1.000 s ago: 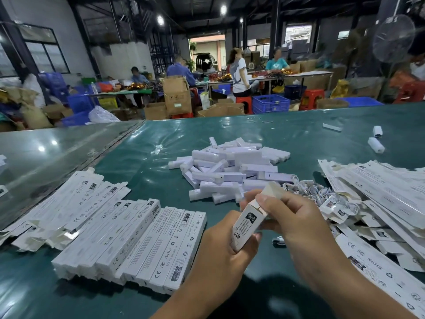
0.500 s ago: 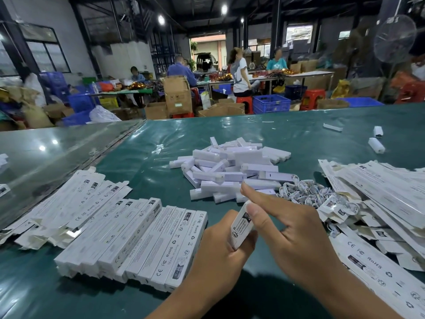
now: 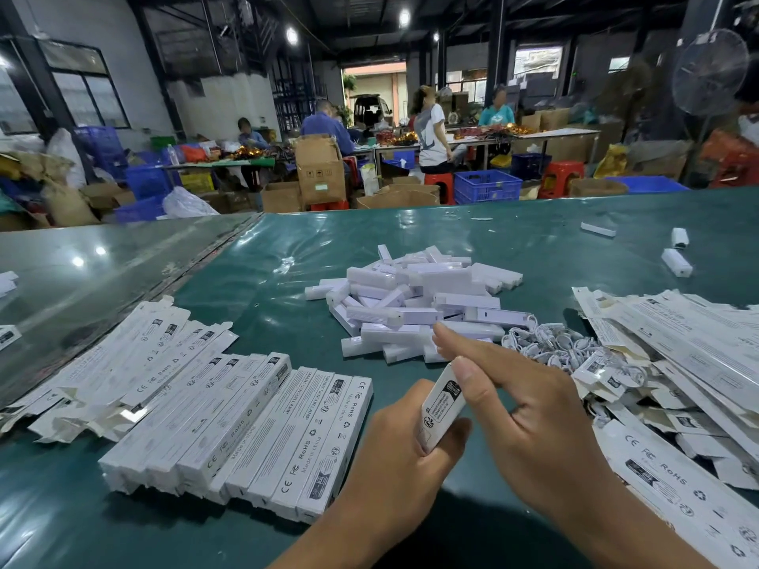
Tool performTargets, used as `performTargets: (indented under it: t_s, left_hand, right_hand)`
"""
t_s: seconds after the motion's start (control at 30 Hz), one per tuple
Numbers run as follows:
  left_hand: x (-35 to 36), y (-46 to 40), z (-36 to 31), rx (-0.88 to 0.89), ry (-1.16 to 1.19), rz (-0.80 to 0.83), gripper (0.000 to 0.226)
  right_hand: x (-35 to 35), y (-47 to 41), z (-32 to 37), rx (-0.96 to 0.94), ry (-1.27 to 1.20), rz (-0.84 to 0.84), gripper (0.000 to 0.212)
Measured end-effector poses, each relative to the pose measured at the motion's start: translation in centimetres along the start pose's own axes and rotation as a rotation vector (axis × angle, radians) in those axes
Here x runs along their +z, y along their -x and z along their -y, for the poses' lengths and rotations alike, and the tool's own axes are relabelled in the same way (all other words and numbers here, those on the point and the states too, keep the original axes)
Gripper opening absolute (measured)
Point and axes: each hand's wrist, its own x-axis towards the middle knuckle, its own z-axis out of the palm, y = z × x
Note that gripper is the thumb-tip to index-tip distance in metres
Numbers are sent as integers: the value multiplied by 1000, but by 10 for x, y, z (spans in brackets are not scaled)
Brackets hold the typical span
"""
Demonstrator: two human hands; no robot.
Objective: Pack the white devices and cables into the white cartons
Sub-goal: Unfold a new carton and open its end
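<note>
Both forearms and hands are bare, no sleeves, gloves or jewellery visible.

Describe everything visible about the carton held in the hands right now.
The carton is a slim white cardboard box with black print and a dark label near its upper end. It tilts, upper end away from the person, above the green table. The left hand grips its lower part; the right hand presses its thumb on the upper end. Whether it is filled cannot be seen.
</note>
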Motion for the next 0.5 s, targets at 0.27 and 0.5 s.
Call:
performTargets:
  t_s: [0.27, 0.5]
  left_hand:
    - [-1, 2, -5, 23, 20, 18, 16]
    - [1, 2, -4, 54, -38, 94, 35]
  right_hand:
    - [-1, 1, 1, -49, 48, 109, 42]
    - [-11, -5, -2, -161, 99, 141, 54]
